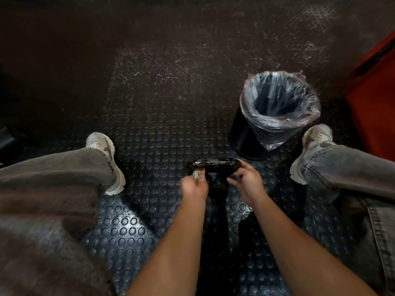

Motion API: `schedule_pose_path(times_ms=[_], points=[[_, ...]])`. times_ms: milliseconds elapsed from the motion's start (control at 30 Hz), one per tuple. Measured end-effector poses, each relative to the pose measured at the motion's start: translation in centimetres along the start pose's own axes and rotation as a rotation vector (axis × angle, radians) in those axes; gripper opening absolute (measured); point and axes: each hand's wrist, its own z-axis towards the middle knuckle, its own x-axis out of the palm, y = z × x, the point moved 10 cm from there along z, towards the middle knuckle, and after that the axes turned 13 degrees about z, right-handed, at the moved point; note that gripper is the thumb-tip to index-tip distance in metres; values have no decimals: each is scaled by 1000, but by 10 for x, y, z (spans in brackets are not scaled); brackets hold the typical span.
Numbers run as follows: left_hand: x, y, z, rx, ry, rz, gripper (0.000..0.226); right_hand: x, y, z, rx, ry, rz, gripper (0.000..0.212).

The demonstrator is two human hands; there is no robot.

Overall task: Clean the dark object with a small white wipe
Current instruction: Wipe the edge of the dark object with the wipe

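Observation:
A dark, glossy, curved object is held low over the studded floor between my knees; its surface looks wet and patchy. My left hand pinches a small white wipe and presses it against the object's left underside. My right hand grips the object's right end, fingers curled around it. A darker middle part of the object hangs down between my hands. Most of the wipe is hidden by my fingers.
A black bin with a clear plastic liner stands on the floor at the right, just beyond the object. My legs in grey jeans and pale shoes flank the hands. A red surface rises at the far right.

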Motion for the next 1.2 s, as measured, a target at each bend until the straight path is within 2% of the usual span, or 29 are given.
schedule_pose_path(times_ms=[133,233,333,400,500,567,633,700,767,867,967,1100,1167,1200], points=[[11,-14,-12,215,-144,230,39,-1,0,1,0,-5,1,47],[12,-22,-20,463,-148,468,54,-1,-2,2,5,-7,2,49],[3,-25,-23,641,-173,675,55,-2,-2,2,6,-10,5,50],[2,-29,-19,618,-179,645,56,-2,-2,2,7,-12,9,51],[1,-20,-5,361,-143,273,55,-1,-1,1,6,-4,5,50],[-1,-12,-5,200,-117,147,45,0,0,0,3,-2,5,49],[0,-7,-8,89,-61,86,43,0,0,0,2,-1,4,50],[-5,-9,-14,68,-78,103,44,-1,0,1,3,-10,6,50],[-6,-13,-19,120,-140,171,40,-2,-1,1,5,-13,9,49],[4,-28,-32,313,-239,438,43,-2,-1,1,6,-15,18,49],[13,-29,-37,521,-175,660,57,-1,-1,1,1,-20,13,49],[11,-27,-54,721,-194,904,55,-2,-2,2,-3,-26,9,49],[10,-33,-53,696,-214,863,58,-2,-2,2,-3,-27,11,49],[9,-32,-45,630,-193,776,60,-2,-2,1,-1,-26,15,49]])
